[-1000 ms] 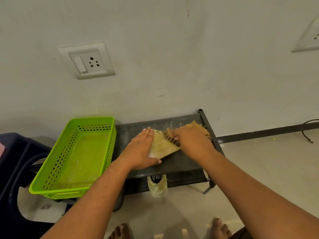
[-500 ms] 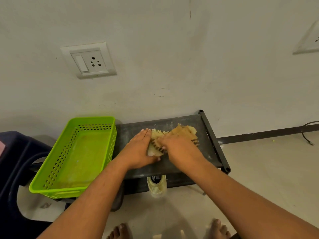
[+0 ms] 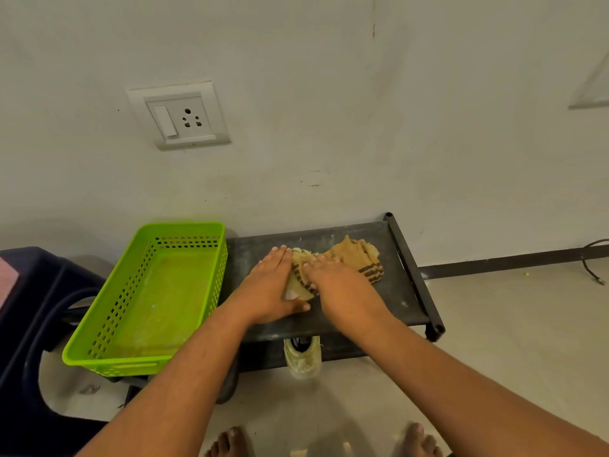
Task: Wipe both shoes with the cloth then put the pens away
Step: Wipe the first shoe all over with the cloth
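A pale yellow shoe point(image 3: 301, 258) lies on the top shelf of a black metal rack point(image 3: 400, 291), mostly hidden under my hands. My left hand point(image 3: 268, 288) rests flat against its left side, fingers straight, thumb across its near end. My right hand point(image 3: 339, 285) holds a tan cloth with dark stripes point(image 3: 357, 255) bunched against the shoe's top and right side. A second pale shoe point(image 3: 303, 359) stands on the lower shelf, its near end poking out. No pens are in view.
A bright green perforated basket point(image 3: 148, 298) with nothing in it sits left of the rack, resting on a dark blue plastic chair point(image 3: 29, 311). The wall with a socket plate point(image 3: 179, 115) is right behind. My bare feet point(image 3: 230, 443) stand on the tiled floor.
My right hand has dragged the cloth from the shoe's right end leftward toward my left hand. The left hand stays on the shoe.
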